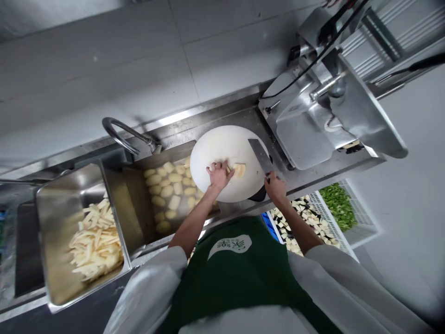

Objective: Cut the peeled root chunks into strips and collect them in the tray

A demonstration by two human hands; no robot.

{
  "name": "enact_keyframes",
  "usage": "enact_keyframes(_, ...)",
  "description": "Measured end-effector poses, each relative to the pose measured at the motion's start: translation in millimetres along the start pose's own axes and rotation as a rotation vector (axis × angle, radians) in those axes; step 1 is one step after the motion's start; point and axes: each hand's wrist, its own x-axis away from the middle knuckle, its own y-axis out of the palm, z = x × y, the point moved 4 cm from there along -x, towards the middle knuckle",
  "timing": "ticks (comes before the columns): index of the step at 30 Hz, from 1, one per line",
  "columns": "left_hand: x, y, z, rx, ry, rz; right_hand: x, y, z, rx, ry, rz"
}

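From my head view, slicing looks to be the step in hand: my right fingers (272, 176) are wrapped round the handle of a cleaver (260, 153), its broad blade over the right side of the round white board (208, 141). The pale cut piece (239, 170) lies near the board's middle, just beside my left fingers (218, 166), which spread there; I cannot tell whether they pinch anything. The next cut, I judge, calls for curling those fingertips back and squaring the blade to the piece. The board sits on the metal counter (225, 118), overlapping the sink (130, 197), where peeled potatoes (177, 188) lie in water. Leftward, a deep pan (66, 199) holds pale strips (95, 246); rightward stands a metal machine (302, 139), against a tiled wall (146, 79).
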Motion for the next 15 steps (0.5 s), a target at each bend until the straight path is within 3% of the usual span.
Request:
enact_keyframes(4,-29.4,20.7,-7.5,0.116,-0.109,-0.098,-0.6,12.2,-11.8,-0.024,-0.044,-0.016)
enact_keyframes(7,-49.0,18.1,-23.1,0.412,-0.239,-0.028,-0.5,17.9,-18.6,-0.059,-0.088,-0.029)
enact_keyframes(10,-58.6,-4.5,-54.2,0.800,-0.408,0.142,-1.0,23.7,-20.6,-0.095,-0.107,-0.040)
enact_keyframes(12,-57.6,-28.9,-85.8,0.993,-0.514,0.246,-0.9,27.9,-19.6,-0.109,-0.112,-0.041)
enact_keyframes(15,-46.7,-77.6,-145.8,1.045,-0.668,0.389,-0.2,33.7,-17.6,-0.129,-0.140,-0.011)
